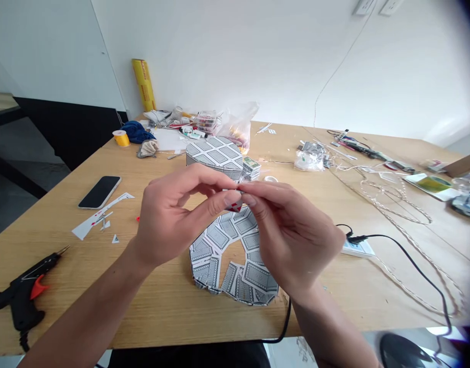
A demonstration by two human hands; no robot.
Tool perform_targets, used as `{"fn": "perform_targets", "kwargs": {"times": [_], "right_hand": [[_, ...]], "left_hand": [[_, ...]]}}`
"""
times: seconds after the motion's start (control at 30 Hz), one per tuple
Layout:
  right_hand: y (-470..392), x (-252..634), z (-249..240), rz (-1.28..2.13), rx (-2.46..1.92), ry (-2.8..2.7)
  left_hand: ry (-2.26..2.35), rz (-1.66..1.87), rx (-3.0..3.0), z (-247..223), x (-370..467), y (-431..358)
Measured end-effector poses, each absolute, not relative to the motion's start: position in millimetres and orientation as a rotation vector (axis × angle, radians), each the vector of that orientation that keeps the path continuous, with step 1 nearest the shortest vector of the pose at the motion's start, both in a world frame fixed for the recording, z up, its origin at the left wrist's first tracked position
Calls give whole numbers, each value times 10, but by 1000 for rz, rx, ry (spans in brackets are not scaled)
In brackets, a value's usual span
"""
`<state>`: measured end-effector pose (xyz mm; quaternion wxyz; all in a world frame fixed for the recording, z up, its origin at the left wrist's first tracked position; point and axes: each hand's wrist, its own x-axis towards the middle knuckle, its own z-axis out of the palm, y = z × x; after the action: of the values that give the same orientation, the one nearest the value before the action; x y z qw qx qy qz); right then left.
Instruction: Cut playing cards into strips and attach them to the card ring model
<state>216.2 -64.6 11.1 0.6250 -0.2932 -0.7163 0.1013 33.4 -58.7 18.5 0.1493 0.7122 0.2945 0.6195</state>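
Both hands meet at the middle of the view, raised over the table. My left hand (181,212) and my right hand (292,230) pinch a small red and grey patterned piece (235,206) between fingertips; the fingers hide most of it. Beneath them lies a ring of overlapping grey patterned cards (217,238) with an open centre, partly covered by my right hand. Behind the hands stands a round box covered in the same patterned cards (215,152), with a small stack of cards (252,166) at its right side.
On the left are a glue gun (30,291), a phone (99,192) and paper scraps (100,217). A power strip (358,248) with a black cable and twisted cords (396,204) lie right. Plastic bags and clutter line the back.
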Motion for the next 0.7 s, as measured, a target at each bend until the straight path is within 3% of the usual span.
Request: {"fn": "perform_targets", "kwargs": {"times": [0.7], "right_hand": [[-562, 2147, 61, 251, -667, -1613]], "left_hand": [[980, 1814, 2043, 214, 381, -629]]}}
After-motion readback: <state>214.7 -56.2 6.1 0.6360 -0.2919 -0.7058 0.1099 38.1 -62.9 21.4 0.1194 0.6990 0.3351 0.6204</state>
